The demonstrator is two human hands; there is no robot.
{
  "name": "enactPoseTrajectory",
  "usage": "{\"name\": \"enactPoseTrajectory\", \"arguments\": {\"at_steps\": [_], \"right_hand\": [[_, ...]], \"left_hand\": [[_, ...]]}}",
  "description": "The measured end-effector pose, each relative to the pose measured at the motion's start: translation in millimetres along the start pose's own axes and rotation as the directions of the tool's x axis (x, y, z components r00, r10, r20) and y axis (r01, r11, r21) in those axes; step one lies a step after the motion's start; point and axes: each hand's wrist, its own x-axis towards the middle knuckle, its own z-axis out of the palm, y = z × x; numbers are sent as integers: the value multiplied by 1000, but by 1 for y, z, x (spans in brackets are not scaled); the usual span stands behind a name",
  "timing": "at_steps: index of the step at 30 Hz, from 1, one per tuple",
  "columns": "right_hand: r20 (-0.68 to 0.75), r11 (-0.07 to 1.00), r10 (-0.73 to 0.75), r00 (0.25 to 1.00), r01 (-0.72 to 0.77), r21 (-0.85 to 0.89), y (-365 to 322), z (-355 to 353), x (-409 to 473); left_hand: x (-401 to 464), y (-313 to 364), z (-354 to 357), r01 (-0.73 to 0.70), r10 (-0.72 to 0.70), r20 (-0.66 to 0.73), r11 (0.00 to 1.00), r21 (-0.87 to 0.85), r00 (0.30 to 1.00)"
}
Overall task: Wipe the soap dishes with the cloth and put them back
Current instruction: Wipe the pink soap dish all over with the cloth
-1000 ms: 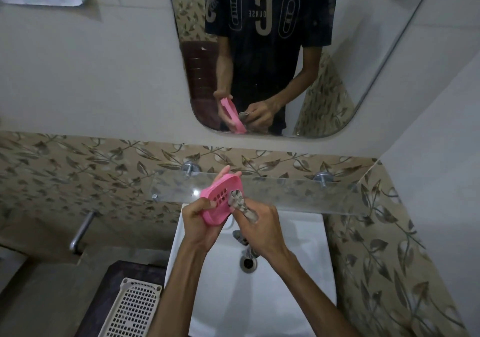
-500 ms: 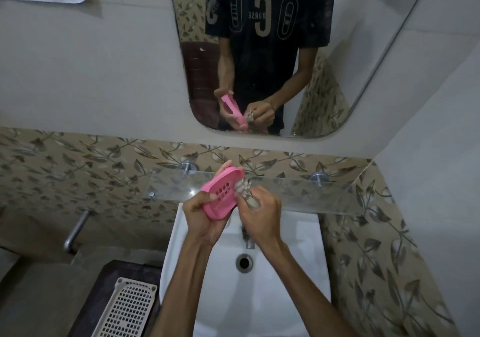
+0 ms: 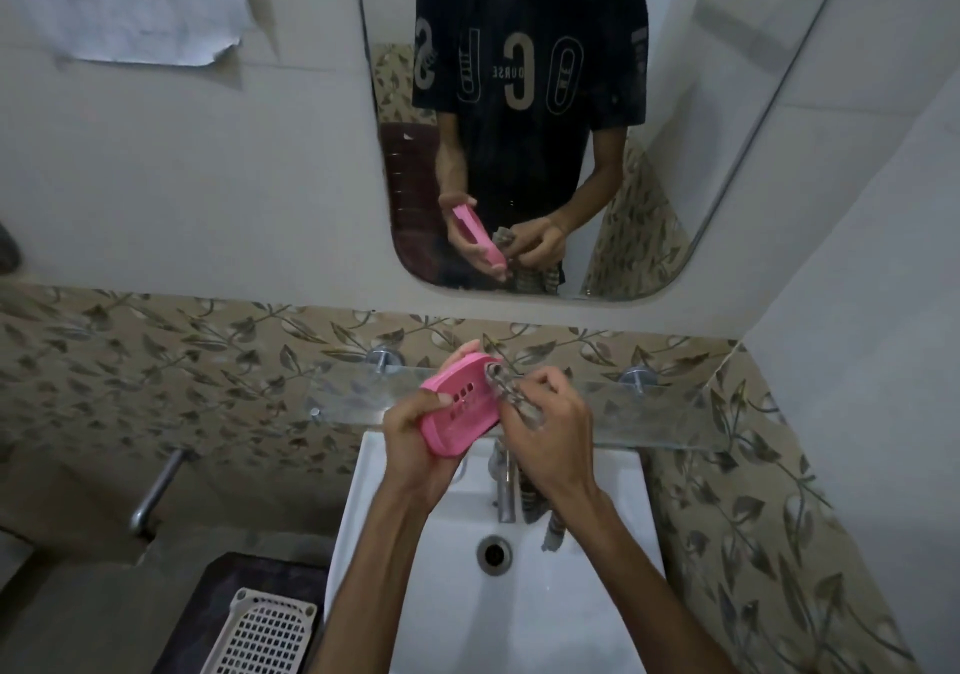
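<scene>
The cloth was mostly hidden inside the right hand; only a grey patterned strip showed between the fingers, with a loose end hanging below the wrist in front of the tap, and its full extent could not be made out. The far side of the soap dish was covered by the left hand's fingertips, and its inner face was turned away from the camera. Both forearms were cut off at the bottom edge. A white slotted tray at lower left was also partly cut off. The soap dish was pink, oblong with rounded corners, its underside pierced by two short rows of small slots, and it was tilted on edge. It was held in the air above the white sink, just in front of the glass shelf. The left hand gripped the dish, thumb across the slotted face and fingers curled round the far rim. The right hand was closed on the cloth, pressing it against the dish's right end. The mirror repeated both hands.
</scene>
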Motion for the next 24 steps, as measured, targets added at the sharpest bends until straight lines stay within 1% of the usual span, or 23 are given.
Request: {"name": "enactPoseTrajectory", "arguments": {"at_steps": [4,7,11,15,17,20,21,24], "right_hand": [[-15,992,-90,996,89,-86,-12,-5,9],[-47,995,-53,998,49,-84,-16,-11,11],[16,997,-59,998,60,-42,-29,-19,7],[-105,995,-19,994,8,-104,-26,-36,31],[-103,998,12,995,-19,-65,-35,-32,32],[-40,998,-17,999,19,52,-41,-32,28],[-54,998,-12,998,15,56,-39,-35,32],[-164,999,32,986,-34,-7,-34,-41,42]], "left_hand": [[1,5,15,6,-6,51,1000,0,999],[2,10,27,4,-3,119,1000,-6,993],[8,15,31,2,-3,175,1000,7,985],[11,16,45,-20,19,221,1000,4,975],[16,17,51,-53,53,220,999,-5,974],[20,20,55,-90,89,228,996,-3,970],[21,21,57,-95,94,243,995,-7,966],[22,23,62,-102,91,287,994,24,954]]}}
